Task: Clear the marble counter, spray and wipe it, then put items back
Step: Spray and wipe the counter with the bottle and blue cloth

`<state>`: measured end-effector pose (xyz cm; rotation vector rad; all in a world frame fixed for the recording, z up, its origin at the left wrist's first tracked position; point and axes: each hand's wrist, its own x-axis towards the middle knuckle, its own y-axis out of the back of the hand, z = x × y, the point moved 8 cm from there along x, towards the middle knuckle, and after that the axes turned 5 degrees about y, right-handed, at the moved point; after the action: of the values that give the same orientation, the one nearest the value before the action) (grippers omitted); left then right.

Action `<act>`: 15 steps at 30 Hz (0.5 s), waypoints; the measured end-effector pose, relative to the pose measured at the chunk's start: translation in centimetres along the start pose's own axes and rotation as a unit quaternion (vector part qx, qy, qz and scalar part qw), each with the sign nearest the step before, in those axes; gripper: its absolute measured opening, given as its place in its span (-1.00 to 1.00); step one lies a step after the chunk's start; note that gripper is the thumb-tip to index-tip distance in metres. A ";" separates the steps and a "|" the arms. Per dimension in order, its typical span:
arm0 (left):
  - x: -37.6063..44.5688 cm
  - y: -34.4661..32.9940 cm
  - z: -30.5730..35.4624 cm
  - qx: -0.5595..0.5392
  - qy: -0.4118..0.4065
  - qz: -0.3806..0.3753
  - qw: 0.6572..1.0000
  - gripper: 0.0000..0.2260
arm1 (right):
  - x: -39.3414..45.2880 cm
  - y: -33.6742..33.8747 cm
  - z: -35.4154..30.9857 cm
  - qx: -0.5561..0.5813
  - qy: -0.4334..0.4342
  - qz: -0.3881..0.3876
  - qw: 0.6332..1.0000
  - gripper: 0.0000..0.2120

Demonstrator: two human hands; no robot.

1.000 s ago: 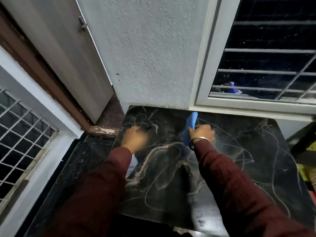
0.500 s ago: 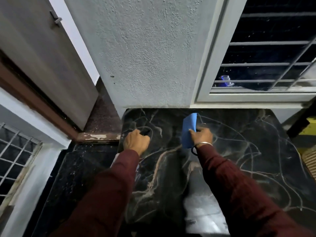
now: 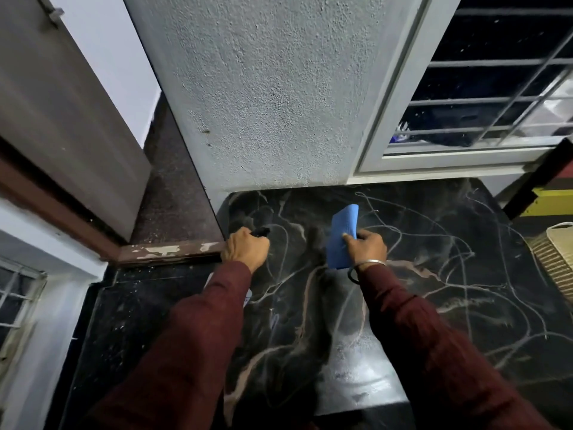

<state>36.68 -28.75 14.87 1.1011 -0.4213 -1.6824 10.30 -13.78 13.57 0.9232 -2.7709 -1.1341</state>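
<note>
**Two hands over the dark marble**

Two hands of mine reach out over the worktop (image 3: 434, 290), both in dark red sleeves, near the middle of the frame. My left hand (image 3: 245, 251) is curled tight round the black head of a sprayer (image 3: 259, 231); only that dark tip pokes out past my knuckles, and a sliver of pale bottle shows under my forearm, so I cannot tell much of its body. That grip sits at the left edge of the marble, just beside the chipped brown sill (image 3: 173, 252).

My right hand (image 3: 367, 248) pinches a blue cloth (image 3: 342, 240), thumb on its face and fingers curled behind. The cloth stands upright in a folded strip, its top end pointing toward the wall; whether its lower end touches the marble I cannot tell. A thin metal bangle (image 3: 370, 264) rings that wrist.

The marble is black with pale and pinkish veins and fills the lower centre and right of the frame. A bright wet-looking sheen lies on it at the lower centre, between my forearms.

Rough grey wall (image 3: 273, 103) rises behind the marble at the upper centre. A barred window (image 3: 483, 97) fills the upper right, a grey door (image 3: 62, 119) the upper left. A woven basket (image 3: 558, 259) shows at the right edge.
</note>
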 end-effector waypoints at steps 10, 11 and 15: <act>-1.1 -2.9 4.2 0.010 -0.047 -0.016 0.999 -0.73 | 1.1 -0.9 0.0 0.003 -0.002 -0.010 1.000 -0.79; -0.9 -3.0 4.2 -0.003 -0.041 -0.013 0.999 -0.72 | 1.4 -1.0 0.1 0.004 0.002 -0.015 1.000 -0.79; -0.5 -3.5 4.4 -0.035 -0.026 0.016 0.999 -0.71 | 3.4 -1.9 0.3 -0.047 0.059 -0.053 0.996 -0.79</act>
<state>31.10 -27.87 14.89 0.9970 -0.4073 -1.6880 8.42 -16.40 11.45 1.0995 -2.5799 -1.1710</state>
